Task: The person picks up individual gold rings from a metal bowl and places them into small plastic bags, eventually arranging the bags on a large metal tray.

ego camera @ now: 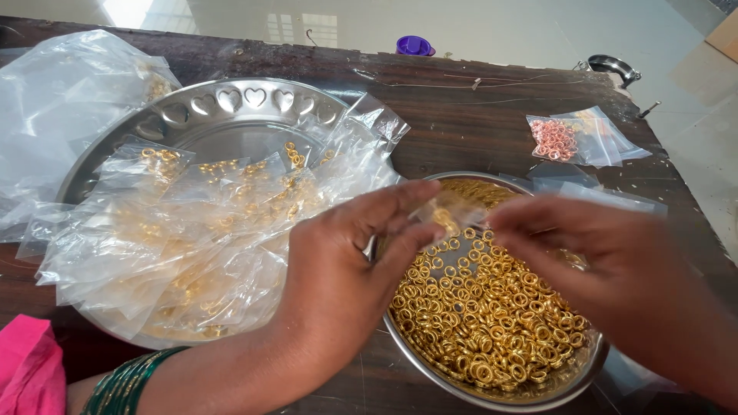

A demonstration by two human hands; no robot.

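The work sat on a dark wooden table [492, 123], scratched and worn, with a pale glossy floor beyond its far edge. A purple cap [415, 46] lay at that edge, and a small bag of pink rings [555, 139] rested to the right. On the left, a large steel plate [231, 107] with heart cut-outs held a heap of filled clear packets [192, 230], which overlapped its rim. Nearer, a steel bowl [500, 396] was full of gold rings [477, 307]. Above the bowl, the left hand [346, 261] pinched a small clear pouch [446, 211] between thumb and fingers; the right hand [607, 261], blurred, met it from the other side, its grip unclear. The pouch's long axis could not be told.
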